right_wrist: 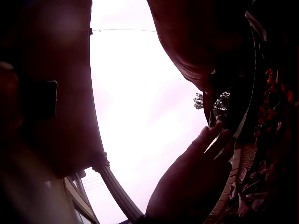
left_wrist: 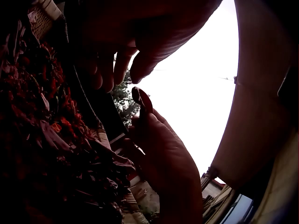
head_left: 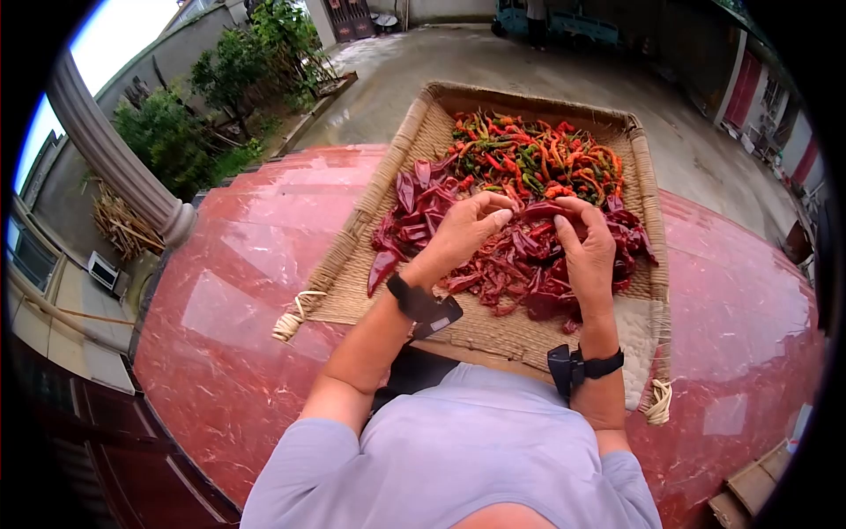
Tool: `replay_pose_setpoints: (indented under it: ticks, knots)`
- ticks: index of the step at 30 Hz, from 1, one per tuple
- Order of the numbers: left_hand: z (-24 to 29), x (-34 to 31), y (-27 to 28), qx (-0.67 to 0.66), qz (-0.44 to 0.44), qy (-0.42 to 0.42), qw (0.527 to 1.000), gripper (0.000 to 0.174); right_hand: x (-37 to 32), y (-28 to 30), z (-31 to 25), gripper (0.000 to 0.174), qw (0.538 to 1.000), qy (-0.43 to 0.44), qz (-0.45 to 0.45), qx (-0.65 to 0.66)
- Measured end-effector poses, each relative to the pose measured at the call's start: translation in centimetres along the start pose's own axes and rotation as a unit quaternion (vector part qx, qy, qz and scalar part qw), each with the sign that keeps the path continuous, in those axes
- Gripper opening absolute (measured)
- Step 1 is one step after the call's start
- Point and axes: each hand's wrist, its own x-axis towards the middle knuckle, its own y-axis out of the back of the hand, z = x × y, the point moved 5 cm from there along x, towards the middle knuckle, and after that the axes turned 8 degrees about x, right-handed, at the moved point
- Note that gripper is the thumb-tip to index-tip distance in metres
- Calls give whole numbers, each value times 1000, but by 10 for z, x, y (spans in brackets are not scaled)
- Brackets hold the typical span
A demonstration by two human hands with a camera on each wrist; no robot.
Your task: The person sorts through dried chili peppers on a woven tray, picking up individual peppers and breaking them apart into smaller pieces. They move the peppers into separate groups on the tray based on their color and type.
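Observation:
My right hand (head_left: 589,256) holds a long dark red chili pepper (head_left: 538,212) between thumb and fingers, above the heap of dried peppers. The pepper's free end points toward my left hand (head_left: 465,231), whose thumb and fingers are bent and slightly apart, close to that end. In the left wrist view a small gap shows between the left thumb and the pepper (left_wrist: 143,100). Below both hands, wrinkled dark red peppers (head_left: 419,216) and torn red pieces (head_left: 493,278) lie in a woven tray (head_left: 352,238).
Smaller red, orange and green chilies (head_left: 538,154) fill the tray's far part. A pale cloth-like patch (head_left: 636,331) covers its near right corner. Red polished stone flooring (head_left: 238,256) surrounds the tray. A grey column (head_left: 119,145) stands at left, with a concrete yard (head_left: 397,66) beyond.

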Motion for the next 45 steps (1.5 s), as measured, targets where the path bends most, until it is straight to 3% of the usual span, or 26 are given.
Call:
replay_pose_setpoints:
  ticks: [2,5,7,9,11,14,18,22,24,27,29,32,35,37,39,41,43,45]
  knots:
    - [-13,2,30,204,81,20,975,33,2,18,-9,23,975,73,65,-200]
    - [-41,6,72,485,196,25,852,38,7,38,2,23,919,114,150,-345]
    - [-61,8,92,518,217,92,822,35,8,45,27,24,890,81,154,-420]
    - [-82,9,103,519,202,176,812,34,6,47,54,24,900,21,116,-419]
    - [-97,12,109,475,153,226,837,31,6,48,50,27,902,15,108,-417]
    - [-93,10,107,513,197,182,815,20,6,47,26,32,910,58,134,-389]
    - [-87,8,111,452,285,109,839,5,4,38,-8,29,928,91,96,-349]
    - [-59,4,102,434,283,58,853,7,10,21,-18,25,942,131,8,-310]
    - [-40,5,99,400,303,44,864,7,14,7,-22,29,954,116,-78,-264]
    - [-15,7,66,195,146,-5,970,9,13,-20,-16,39,967,125,-147,-164]
    - [4,0,35,123,69,12,990,6,7,-34,-14,40,960,179,-134,-169]
    - [-6,1,7,-11,4,-1,1000,9,2,-43,8,37,962,167,-150,-155]
    - [-13,-1,7,-78,26,52,995,13,2,-38,28,20,985,64,-149,-50]
    - [-25,5,16,-37,14,59,997,16,5,-26,16,18,986,92,-110,-88]
    - [-39,17,39,122,70,49,989,14,13,-7,6,18,975,177,10,-131]
    - [-71,36,69,201,146,19,968,22,20,11,3,18,951,201,84,-219]
    - [-90,51,95,267,163,54,948,30,21,23,14,18,916,204,138,-315]
    - [-113,66,110,410,182,78,890,40,21,27,45,18,905,143,138,-377]
